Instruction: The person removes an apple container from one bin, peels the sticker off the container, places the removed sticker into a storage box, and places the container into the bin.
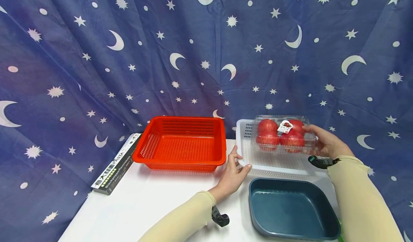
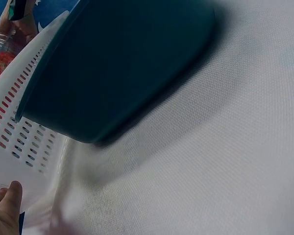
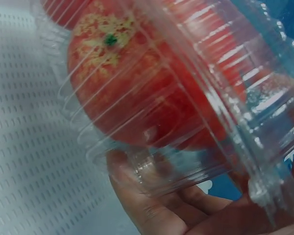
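Observation:
A clear plastic clamshell box of red apples (image 1: 267,138) is in my right hand (image 1: 329,143), which grips its right end. The box, with a white label on its lid, is over the white perforated basket (image 1: 277,167). In the right wrist view, fingers (image 3: 147,208) curl under the clear box (image 3: 196,81), and the basket floor (image 3: 34,127) shows below. My left hand (image 1: 230,177) touches the white basket's near-left corner, its fingers spread along the outside. The left wrist view has the thumb (image 2: 11,199) against the basket's wall (image 2: 24,142).
A red perforated basket (image 1: 184,167) stands to the left. Beyond it, a black-and-white pasta box (image 1: 117,165) lies at the table's left edge. A dark teal tub (image 1: 290,208) sits in front of the white basket, between the forearms. A starry blue curtain (image 1: 193,55) hangs behind.

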Demonstrator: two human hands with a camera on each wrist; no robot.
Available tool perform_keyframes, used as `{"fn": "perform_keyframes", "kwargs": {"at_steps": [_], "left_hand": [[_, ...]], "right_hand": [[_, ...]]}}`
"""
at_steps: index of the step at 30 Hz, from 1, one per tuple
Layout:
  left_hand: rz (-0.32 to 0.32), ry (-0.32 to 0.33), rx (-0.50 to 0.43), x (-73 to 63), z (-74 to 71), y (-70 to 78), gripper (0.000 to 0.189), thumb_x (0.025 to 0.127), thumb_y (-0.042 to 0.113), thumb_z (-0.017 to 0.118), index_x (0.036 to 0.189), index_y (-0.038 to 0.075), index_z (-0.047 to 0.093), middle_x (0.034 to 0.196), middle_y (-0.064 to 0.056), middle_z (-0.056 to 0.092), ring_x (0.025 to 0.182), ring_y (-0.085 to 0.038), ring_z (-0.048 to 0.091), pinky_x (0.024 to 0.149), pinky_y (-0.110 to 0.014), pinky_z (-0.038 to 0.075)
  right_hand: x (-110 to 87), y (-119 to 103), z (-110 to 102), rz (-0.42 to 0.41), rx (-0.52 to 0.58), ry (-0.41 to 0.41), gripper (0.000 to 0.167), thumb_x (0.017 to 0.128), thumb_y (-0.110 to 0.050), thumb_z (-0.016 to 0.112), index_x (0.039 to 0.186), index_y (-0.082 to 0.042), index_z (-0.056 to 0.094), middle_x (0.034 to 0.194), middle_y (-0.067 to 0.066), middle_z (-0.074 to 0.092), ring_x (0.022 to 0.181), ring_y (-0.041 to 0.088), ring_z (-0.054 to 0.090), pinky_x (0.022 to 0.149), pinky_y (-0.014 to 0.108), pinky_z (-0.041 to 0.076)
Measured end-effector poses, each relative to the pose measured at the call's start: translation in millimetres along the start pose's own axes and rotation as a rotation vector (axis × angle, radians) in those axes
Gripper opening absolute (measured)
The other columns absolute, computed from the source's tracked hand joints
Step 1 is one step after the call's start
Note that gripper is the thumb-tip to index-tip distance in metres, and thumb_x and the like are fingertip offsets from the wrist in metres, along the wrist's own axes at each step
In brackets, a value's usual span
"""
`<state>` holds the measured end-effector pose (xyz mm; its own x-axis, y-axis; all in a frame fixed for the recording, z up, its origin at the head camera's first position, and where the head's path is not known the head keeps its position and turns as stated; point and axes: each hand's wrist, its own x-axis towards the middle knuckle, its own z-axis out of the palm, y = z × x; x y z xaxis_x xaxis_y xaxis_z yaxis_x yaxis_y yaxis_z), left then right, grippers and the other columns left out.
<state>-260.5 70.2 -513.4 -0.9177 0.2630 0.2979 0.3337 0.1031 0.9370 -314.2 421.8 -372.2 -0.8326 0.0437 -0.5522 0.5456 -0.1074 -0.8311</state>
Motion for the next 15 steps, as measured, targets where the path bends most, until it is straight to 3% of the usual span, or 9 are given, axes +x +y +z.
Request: {"fn": "perform_keyframes", "kwargs": {"at_steps": [5,10,12,15], "left_hand": [[0.001,-0.003,0.003,0.6,-0.9,1.1,0.037,0.1,0.029,0.067,0.119,0.015,0.039,0.17,-0.003,0.016,0.128,-0.041,0.055,0.099,-0.039,0.052],[-0.019,-0.014,0.006,-0.1,-1.8,3.8,0.036,0.1,0.03,0.066,0.119,0.016,0.038,0.17,-0.001,0.015,0.13,-0.04,0.054,0.099,-0.038,0.052],[-0.022,-0.018,0.005,-0.1,-1.8,4.1,0.036,0.101,0.03,0.066,0.119,0.016,0.038,0.171,-0.001,0.014,0.131,-0.041,0.053,0.1,-0.038,0.051],[-0.027,-0.02,0.008,-0.2,-1.8,3.7,0.036,0.101,0.031,0.066,0.12,0.016,0.038,0.171,0.0,0.014,0.131,-0.041,0.053,0.1,-0.039,0.051]], "right_hand": [[-4.5,-3.7,0.9,-0.026,0.036,-0.019,0.084,0.094,-0.046,0.073,0.156,-0.025,0.02,0.096,0.006,0.064,0.09,0.03,0.07,0.093,0.048,0.054],[-8.2,-5.2,1.0,-0.046,0.058,-0.015,0.064,0.094,-0.046,0.073,0.143,-0.026,0.036,0.093,0.005,0.067,0.09,0.031,0.071,0.093,0.049,0.054],[-9.4,-5.6,1.3,-0.049,0.063,-0.01,0.066,0.094,-0.046,0.073,0.145,-0.026,0.035,0.092,0.005,0.067,0.089,0.031,0.071,0.093,0.05,0.054],[-11.9,-6.5,2.9,-0.043,0.08,-0.002,0.084,0.094,-0.047,0.073,0.157,-0.025,0.023,0.09,0.004,0.067,0.087,0.031,0.071,0.093,0.05,0.053]]}}
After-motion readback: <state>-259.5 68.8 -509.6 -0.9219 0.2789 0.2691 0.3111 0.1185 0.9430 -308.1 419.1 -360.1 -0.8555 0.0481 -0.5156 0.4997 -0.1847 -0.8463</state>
